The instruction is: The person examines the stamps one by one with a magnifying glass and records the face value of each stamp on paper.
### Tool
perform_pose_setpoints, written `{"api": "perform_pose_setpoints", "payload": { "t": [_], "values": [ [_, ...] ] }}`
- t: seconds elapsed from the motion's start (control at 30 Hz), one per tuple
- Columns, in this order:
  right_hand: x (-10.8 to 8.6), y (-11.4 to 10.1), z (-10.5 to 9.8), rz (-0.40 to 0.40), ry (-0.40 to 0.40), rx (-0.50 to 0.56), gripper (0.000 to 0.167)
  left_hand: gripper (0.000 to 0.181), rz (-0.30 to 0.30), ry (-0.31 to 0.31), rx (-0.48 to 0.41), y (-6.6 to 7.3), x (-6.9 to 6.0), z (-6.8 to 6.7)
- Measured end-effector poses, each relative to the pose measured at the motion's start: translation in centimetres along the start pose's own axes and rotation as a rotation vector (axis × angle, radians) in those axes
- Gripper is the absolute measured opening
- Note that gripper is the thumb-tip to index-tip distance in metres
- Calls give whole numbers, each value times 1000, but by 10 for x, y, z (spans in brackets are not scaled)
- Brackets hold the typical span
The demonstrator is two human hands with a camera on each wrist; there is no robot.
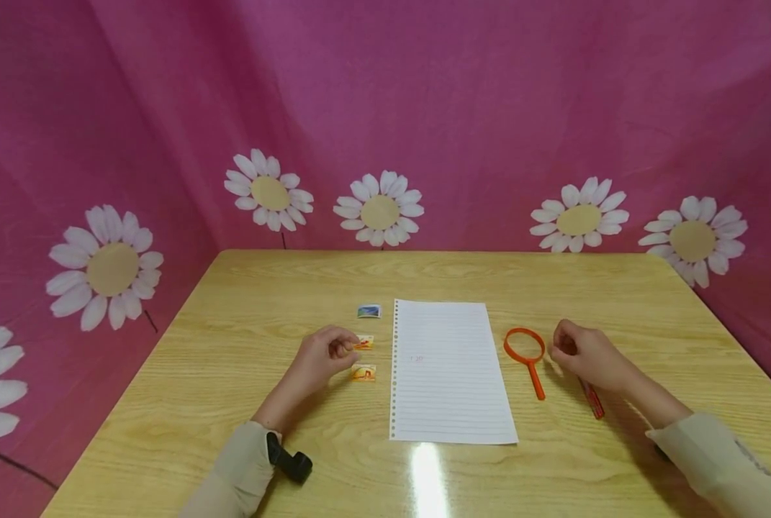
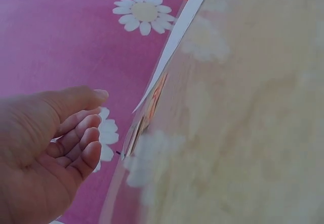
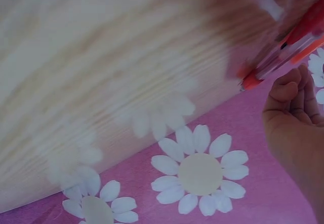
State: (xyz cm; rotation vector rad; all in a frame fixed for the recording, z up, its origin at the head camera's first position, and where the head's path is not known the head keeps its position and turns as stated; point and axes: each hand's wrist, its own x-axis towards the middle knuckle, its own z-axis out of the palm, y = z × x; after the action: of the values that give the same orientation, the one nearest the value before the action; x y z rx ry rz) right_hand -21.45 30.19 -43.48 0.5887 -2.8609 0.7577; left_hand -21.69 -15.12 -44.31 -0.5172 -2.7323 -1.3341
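My left hand point(image 1: 319, 357), fingers loosely bent, hovers by the middle one of three small picture cards that look like stamps, the orange-and-yellow stamp point(image 1: 366, 342). The left wrist view shows nothing between its thumb and fingers. A similar stamp point(image 1: 363, 373) lies nearer me, and a blue-green stamp point(image 1: 369, 311) farther off. My right hand point(image 1: 589, 356), fingers curled in loosely, holds nothing and hovers over a red pen point(image 1: 592, 400), hiding its far end. In the right wrist view, the red pen point(image 3: 268, 64) shows a clear section. An orange magnifying glass point(image 1: 535, 380) lies left of that hand.
A lined sheet of paper point(image 1: 450, 396) with punched holes and faint red writing lies between the hands on the wooden table point(image 1: 281, 288). Behind the table's far edge hangs a pink curtain point(image 1: 476, 144) with white daisies.
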Motion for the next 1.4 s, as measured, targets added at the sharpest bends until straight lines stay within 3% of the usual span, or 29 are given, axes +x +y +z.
{"api": "perform_pose_setpoints", "payload": {
  "t": [0.3, 0.7, 0.97, 1.2, 1.4],
  "values": [
    [-8, -13, 7, -47, -24, 43, 14, 20, -7, 10, 48, -10, 14, -3],
    [-17, -31, 19, -29, -79, 96, 15, 17, -53, -20, 65, -22, 26, -3],
    [-22, -40, 23, 47, -129, 88, 23, 10, -36, -40, 111, -26, 28, 0],
    [-19, -42, 24, 78, -102, 3, 22, 8, -65, -60, 128, -26, 31, 3],
    [-15, -44, 18, 141, -124, -15, 20, 8, -67, -52, 132, -23, 32, 5]
  ]
}}
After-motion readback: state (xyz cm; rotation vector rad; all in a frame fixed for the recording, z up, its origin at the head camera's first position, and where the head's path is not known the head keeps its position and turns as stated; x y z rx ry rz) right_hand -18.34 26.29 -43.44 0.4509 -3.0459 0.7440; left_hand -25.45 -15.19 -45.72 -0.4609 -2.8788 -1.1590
